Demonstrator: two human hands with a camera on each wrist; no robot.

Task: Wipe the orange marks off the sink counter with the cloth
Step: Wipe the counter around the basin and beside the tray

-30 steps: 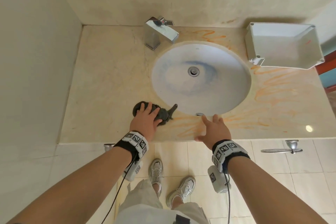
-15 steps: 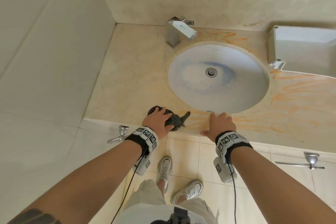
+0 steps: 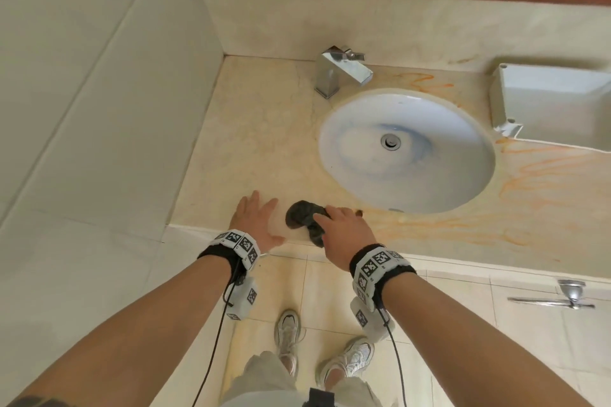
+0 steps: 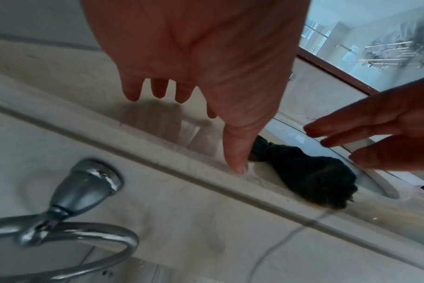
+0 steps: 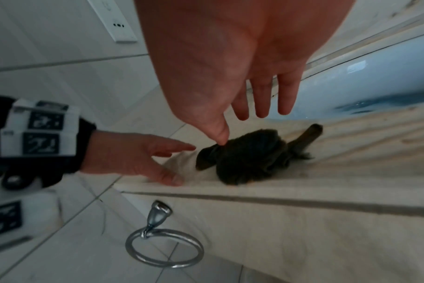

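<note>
A dark crumpled cloth (image 3: pixel 302 216) lies on the beige counter (image 3: pixel 258 129) near its front edge, left of the sink. My right hand (image 3: pixel 340 223) hovers over the cloth with straight fingers, and its thumb (image 5: pixel 219 134) touches the cloth's (image 5: pixel 249 155) top. My left hand (image 3: pixel 256 218) rests open on the counter just left of the cloth, not touching it. Orange marks (image 3: pixel 446 225) streak the front strip right of the cloth. More orange marks (image 3: pixel 545 172) spread right of the sink, and others (image 3: pixel 423 79) lie behind it.
The white basin (image 3: pixel 406 149) sits mid-counter with a chrome faucet (image 3: pixel 340 73) behind it. A white plastic tray (image 3: pixel 555 109) stands at the back right. A tiled wall closes the left side. A towel ring (image 5: pixel 163 250) and a chrome bar (image 3: pixel 558 299) hang below the front edge.
My left hand has let go of the cloth and moved left onto the bare counter. My right hand has shifted left from the sink's front rim to above the cloth.
</note>
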